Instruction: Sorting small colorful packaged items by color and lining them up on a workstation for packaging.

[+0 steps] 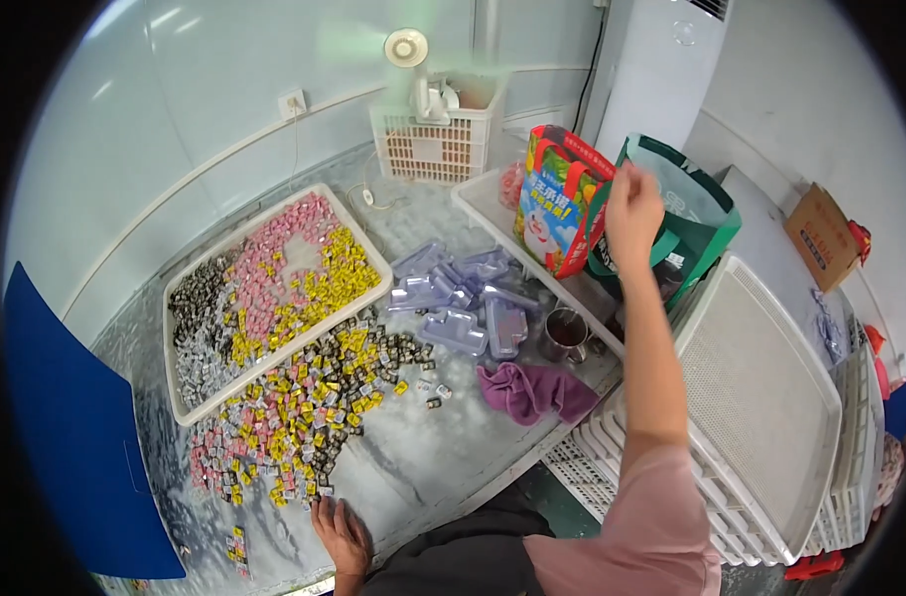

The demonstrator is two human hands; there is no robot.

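Note:
My left hand [341, 536] lies on the near edge of the metal table [413, 447], fingers stretched out and holding nothing. Just beyond its fingertips spreads a loose heap of small wrapped pieces [304, 427] in yellow, pink, silver and black. My right hand [633, 214] is raised at the right, between a colourful red-edged carrier bag [557, 209] and a green carrier bag [706, 189] that stands open. Its fingers are drawn together in front of the green bag's rim; what they pinch, if anything, is hidden.
A white tray [378, 288] holds sorted pieces. Clear plastic boxes [456, 330], a metal mug [564, 334] and a purple cloth [537, 392] lie mid-table. A fan [406, 48] stands by a white basket [433, 149]. White mesh trays [761, 417] stand at right.

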